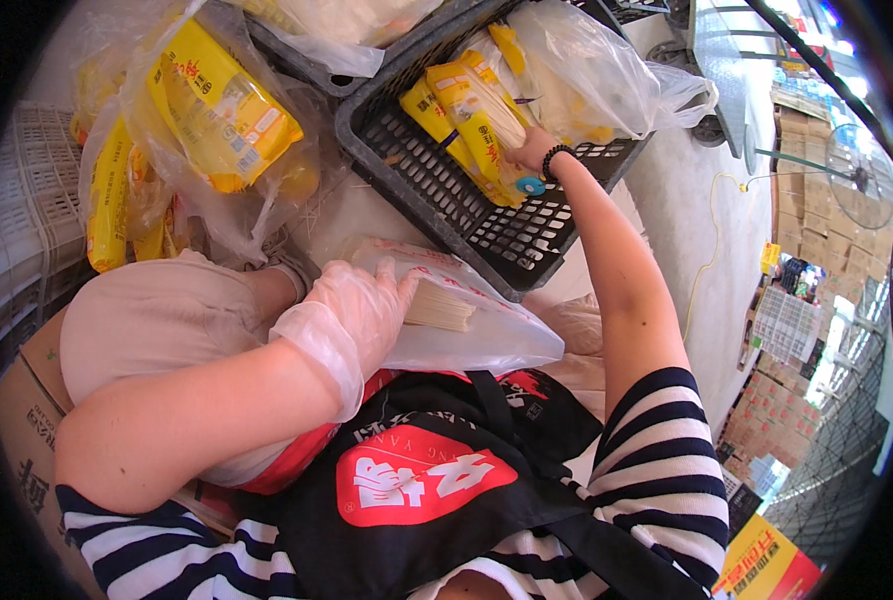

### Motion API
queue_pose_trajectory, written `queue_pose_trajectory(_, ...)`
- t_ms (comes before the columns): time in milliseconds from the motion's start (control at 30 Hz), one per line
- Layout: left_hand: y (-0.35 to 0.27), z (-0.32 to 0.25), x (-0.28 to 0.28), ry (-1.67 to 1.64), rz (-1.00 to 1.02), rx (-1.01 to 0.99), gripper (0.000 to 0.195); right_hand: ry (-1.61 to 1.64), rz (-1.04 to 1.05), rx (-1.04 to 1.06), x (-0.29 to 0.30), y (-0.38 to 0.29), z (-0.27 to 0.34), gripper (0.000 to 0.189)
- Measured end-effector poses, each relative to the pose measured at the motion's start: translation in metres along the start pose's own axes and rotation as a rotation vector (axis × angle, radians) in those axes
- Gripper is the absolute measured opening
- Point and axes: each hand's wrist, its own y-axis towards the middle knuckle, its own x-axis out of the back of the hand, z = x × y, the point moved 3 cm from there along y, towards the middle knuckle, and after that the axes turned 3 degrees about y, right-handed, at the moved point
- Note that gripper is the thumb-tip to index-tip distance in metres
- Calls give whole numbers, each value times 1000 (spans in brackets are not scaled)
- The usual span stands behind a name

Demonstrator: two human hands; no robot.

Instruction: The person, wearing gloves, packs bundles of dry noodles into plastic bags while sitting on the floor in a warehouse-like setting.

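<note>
My left hand (368, 307), in a clear plastic glove, is around one end of a bundle of pale dried noodles (439, 309). The bundle lies on a white plastic bag (503, 341) with red print, on my lap. My bare right hand (530, 156), with a black bead bracelet, reaches into a black plastic crate (446, 238). Its curled fingers touch an opened yellow noodle packet (484, 154), where loose noodles (497, 112) show. A round blue object (530, 186) sits just below this hand; whether the hand grips it is unclear.
Clear bags at the left hold yellow noodle packets (221, 112). A bulging plastic bag (578, 67) fills the crate's far side. White slatted crates (26, 172) and a cardboard box (30, 442) stand left. Stacked cartons (806, 172) and a fan (859, 178) are at right.
</note>
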Motion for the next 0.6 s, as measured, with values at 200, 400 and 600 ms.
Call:
queue_pose_trajectory(200,4,0,2,-23,32,3,52,-40,72,-43,12,-11,-19,50)
queue_pose_trajectory(400,13,3,2,16,110,-22,56,-135,150,-126,28,-45,-35,35)
queue_pose_trajectory(600,16,10,1,11,69,-65,55,-120,267,-47,53,-89,-47,50)
